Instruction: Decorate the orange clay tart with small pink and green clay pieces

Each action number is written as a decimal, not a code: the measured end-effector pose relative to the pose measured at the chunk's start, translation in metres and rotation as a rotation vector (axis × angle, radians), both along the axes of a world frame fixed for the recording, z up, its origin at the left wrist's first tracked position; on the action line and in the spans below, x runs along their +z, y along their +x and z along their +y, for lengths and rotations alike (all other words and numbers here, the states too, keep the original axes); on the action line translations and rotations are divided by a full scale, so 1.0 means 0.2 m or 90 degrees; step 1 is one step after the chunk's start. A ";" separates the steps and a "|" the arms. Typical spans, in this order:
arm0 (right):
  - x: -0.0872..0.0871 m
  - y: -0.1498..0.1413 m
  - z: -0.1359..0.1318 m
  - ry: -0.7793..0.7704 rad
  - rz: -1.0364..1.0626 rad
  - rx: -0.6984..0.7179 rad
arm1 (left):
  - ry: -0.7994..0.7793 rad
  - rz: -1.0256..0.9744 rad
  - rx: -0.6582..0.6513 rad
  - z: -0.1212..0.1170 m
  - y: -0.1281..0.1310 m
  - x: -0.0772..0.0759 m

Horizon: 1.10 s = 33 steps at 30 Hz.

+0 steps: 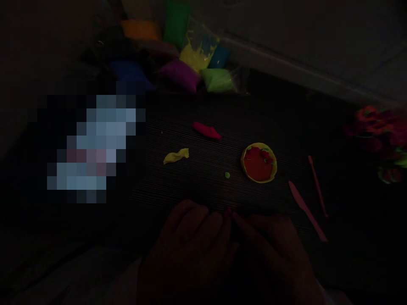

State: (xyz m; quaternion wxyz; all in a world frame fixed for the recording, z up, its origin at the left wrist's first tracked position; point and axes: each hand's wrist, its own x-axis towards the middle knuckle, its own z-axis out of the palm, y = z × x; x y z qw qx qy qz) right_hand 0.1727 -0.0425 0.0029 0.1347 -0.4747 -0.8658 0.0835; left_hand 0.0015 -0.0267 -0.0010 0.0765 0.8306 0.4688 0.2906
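Note:
In dim light my left hand (193, 241) is closed, its fingertips pinching a small piece of red modelling clay (228, 212). My right hand (273, 241) meets it from the right, its index fingertip against the same piece; its other fingers are curled and partly in shadow. Beyond the hands lies a round clay piece (259, 169) with a yellow rim, an orange-red middle and small red and green bits along its upper edge. A tiny green clay ball (227, 174), a yellow clay strip (176, 156) and a pinkish-red clay lump (206, 130) rest on the dark table.
Right of the round piece lie a pink plastic knife (307, 209) and a thin pink stick tool (317, 186). Bags of coloured clay (181, 74) pile up at the back. Colourful flower-like shapes (375, 123) stand far right. A blurred bright screen-like patch (98, 144) is at left.

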 end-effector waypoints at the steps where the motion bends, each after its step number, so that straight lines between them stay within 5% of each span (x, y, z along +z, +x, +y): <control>1: 0.00 0.00 0.00 -0.004 -0.004 0.000 | 0.003 -0.002 -0.002 0.00 0.00 0.00; 33: 0.00 -0.02 -0.01 0.029 -0.039 -0.005 | 0.004 -0.022 0.018 -0.01 -0.02 0.02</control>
